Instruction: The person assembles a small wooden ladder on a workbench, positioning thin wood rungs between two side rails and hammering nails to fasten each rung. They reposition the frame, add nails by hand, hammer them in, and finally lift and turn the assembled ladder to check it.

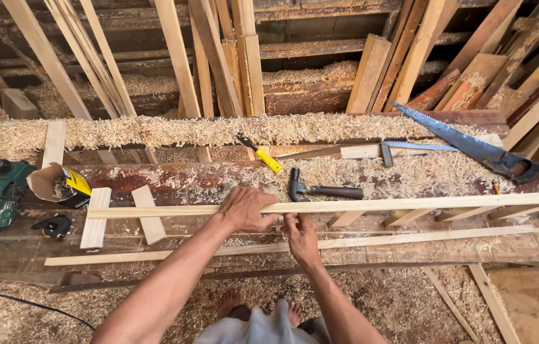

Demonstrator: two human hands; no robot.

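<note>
The left hand (244, 209) was closed over the long thin strip of wood (409, 204), its grip wrapped around the top. The right hand (300, 237) pinched the same strip from below, just beside the left grip. The strip lay flat across the surface (371, 251), on short wood blocks (95, 218), and ran far out on both sides of the grip. The hammer (323, 190) lay untouched just past the grip, and the saw (467, 143) well off to the right. No nail showed yet, so the fixing looked barely begun.
</note>
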